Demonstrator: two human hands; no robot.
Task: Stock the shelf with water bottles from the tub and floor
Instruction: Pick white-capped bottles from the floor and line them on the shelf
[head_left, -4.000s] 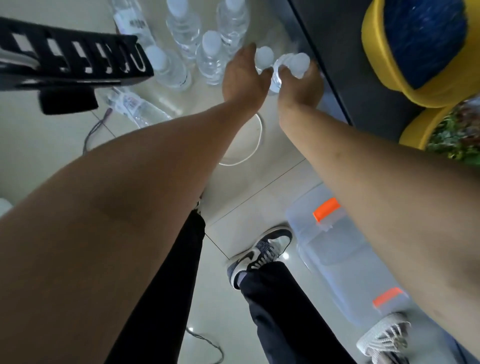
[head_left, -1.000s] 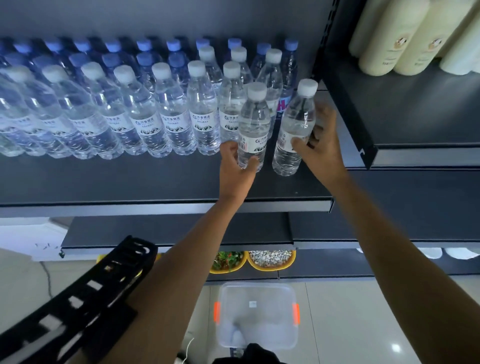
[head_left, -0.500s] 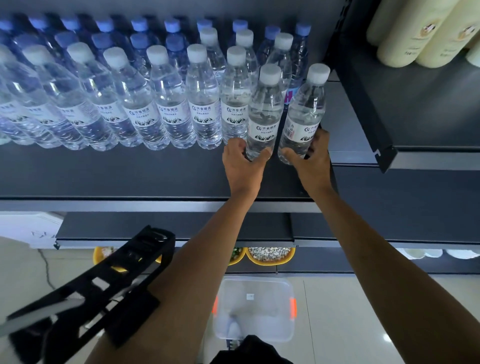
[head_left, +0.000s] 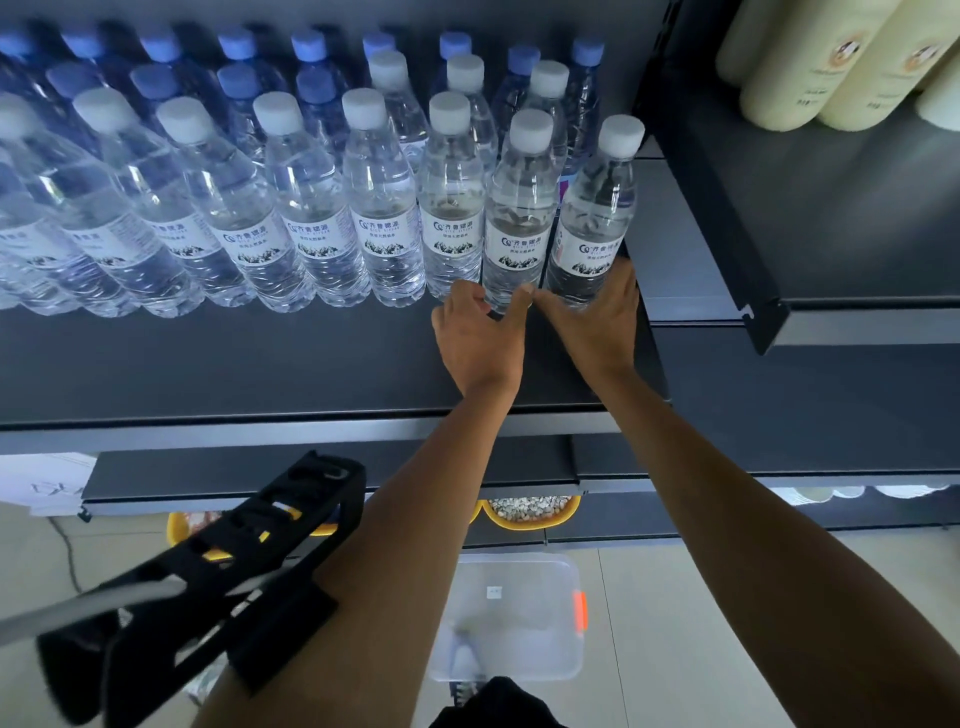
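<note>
Head camera. Desk: What sits nearest the lens?

Stringer: A clear tub (head_left: 509, 618) with an orange clasp on the floor tiles, its contents hard to read. A black slotted brace (head_left: 218, 566) lies by the left forearm. Above them, both arms reach up to the dark shelf (head_left: 208, 364).

Desk: And the hands?

Stringer: The left hand (head_left: 475, 338) curls thumb and fingers round the base of the second-last bottle (head_left: 517, 218). The right hand (head_left: 592, 322) wraps the base of the end bottle (head_left: 595, 223). Both bottles stand on the shelf, closing the front row at its right end.

Desk: The risk?

Stringer: Held so low, a tall bottle could tip on a hasty push and knock over its neighbours. The end bottle also stands near the shelf's side edge.

Desk: How do they look?

Stringer: Clear ribbed plastic, white caps, white labels facing out. Behind them stand blue-capped bottles (head_left: 306, 47), and cream bottles (head_left: 810, 67) fill the next shelf.
</note>
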